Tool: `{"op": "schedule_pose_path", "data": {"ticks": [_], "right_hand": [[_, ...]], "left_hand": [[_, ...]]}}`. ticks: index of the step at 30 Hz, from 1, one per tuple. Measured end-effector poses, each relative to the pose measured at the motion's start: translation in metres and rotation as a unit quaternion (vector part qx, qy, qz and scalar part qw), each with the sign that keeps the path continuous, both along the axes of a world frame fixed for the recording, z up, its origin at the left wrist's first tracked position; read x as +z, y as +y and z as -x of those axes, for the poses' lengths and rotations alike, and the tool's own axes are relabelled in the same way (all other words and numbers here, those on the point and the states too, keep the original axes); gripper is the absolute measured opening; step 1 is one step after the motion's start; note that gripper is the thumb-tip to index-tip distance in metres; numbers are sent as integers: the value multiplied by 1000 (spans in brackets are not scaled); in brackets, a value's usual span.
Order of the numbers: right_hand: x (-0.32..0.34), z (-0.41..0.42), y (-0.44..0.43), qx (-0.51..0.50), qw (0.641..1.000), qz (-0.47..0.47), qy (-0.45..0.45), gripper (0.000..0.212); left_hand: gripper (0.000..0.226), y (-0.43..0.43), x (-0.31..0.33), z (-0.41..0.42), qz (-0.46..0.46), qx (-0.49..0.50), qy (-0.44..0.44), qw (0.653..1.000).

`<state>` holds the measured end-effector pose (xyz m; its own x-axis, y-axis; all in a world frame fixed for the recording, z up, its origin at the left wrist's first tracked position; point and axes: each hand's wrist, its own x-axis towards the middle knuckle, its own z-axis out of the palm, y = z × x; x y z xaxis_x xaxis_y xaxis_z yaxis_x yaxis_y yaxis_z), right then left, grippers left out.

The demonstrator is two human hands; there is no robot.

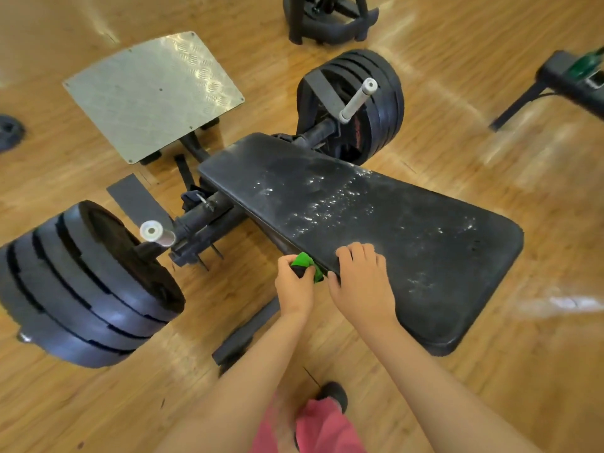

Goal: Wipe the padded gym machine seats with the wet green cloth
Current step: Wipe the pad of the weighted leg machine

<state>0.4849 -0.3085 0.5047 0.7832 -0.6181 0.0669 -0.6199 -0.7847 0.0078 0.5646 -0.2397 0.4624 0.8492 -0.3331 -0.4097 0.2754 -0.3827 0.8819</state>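
Forearms (261,371) reach the near edge of the padded seat (408,243) — left hand (294,287) clutches the balled green cloth (305,260) there, right hand (361,279) grips the edge; white flecks (330,204) on top — wiping looks barely begun.

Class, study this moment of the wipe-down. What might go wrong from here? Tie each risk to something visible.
1. The green cloth is bunched small in the left hand, so a pass may miss white specks spread across the padded seat.
2. The right hand grips the seat's near edge beside the cloth and may block the stroke.
3. The cloth, off the edge, may drip onto the wooden floor.
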Motion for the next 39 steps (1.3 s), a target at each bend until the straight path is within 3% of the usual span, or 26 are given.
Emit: {"op": "schedule_pose_path", "data": {"ticks": [5,9,12,18,28,39], "right_hand": [[0,-7,-1,-7,999,17,31,42],[-4,-18,4,-46,992,59,102,59],[-5,-25,11,-66,986,63,139,58],[-10,-28,12,-73,985,93,126,50],[-14,-29,13,-77,984,106,118,46],[-18,-30,12,-74,987,103,102,44]], "left_hand": [[19,-4,-10,-51,-14,-29,0,999],[23,-2,-18,-88,-12,-157,-20,987],[23,3,-21,-97,-16,-189,-9,982],[22,1,-36,-99,-3,-189,-6,982],[24,-10,-68,-139,-64,-119,24,990],[24,10,-32,-64,53,-160,23,985]]}}
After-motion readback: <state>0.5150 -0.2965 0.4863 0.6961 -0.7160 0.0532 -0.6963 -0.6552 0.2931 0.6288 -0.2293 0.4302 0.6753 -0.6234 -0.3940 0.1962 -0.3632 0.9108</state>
